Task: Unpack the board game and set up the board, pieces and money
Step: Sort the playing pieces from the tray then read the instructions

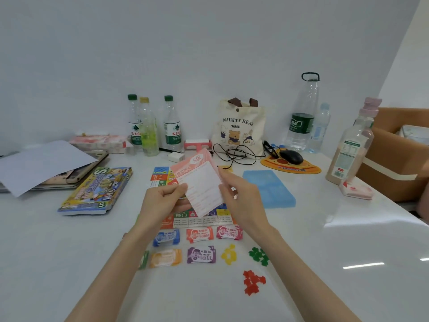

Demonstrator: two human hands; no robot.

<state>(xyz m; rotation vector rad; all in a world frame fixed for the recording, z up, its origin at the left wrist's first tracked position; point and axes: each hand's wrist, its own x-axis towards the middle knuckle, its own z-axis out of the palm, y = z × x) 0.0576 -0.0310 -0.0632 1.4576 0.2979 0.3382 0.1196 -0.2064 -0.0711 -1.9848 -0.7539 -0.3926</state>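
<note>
Lower centre, between two forearms entering from the bottom edge: cluster of small red plastic pieces on glossy white surface. Just above: small yellow plastic pieces and small green plastic pieces, separate heaps.

Left of those, wrapped paper money packs in two rows:
- Upper row: blue pack, red-orange pack, pink pack.
- Lower row: orange pack, purple pack, green pack half hidden by left forearm.

Mid frame, held up and tilted: pink-and-white paper instruction sheet. Left grip pinching its lower left edge, fingers curled. Right grip pinching its right edge, thumb on the paper.

Under the hands: colourful printed game board flat on surface, mostly covered.

Left mid frame: colourful flat cardboard game box, apart from board.

Right of sheet: pale blue plastic tray, lying flat.
</note>
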